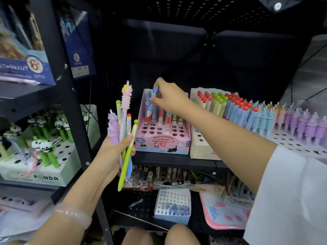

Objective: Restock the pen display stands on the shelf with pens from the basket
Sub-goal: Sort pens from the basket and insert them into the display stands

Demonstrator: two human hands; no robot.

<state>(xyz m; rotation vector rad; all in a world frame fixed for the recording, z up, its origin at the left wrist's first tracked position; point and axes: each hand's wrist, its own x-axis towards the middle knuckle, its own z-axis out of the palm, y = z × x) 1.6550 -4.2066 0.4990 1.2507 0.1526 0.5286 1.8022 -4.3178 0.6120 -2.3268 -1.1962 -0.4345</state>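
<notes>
We are partway through. Our right hand (168,99) pinches a blue pen (155,90) at the back row of the pink eraser-pen stand (162,144), most of whose holes are still empty. Our left hand (113,151) has its grip closed around a bunch of mixed pens (123,121) waiting their turn. The neighbouring stand (203,147) looks well filled. The basket is not in view.
</notes>
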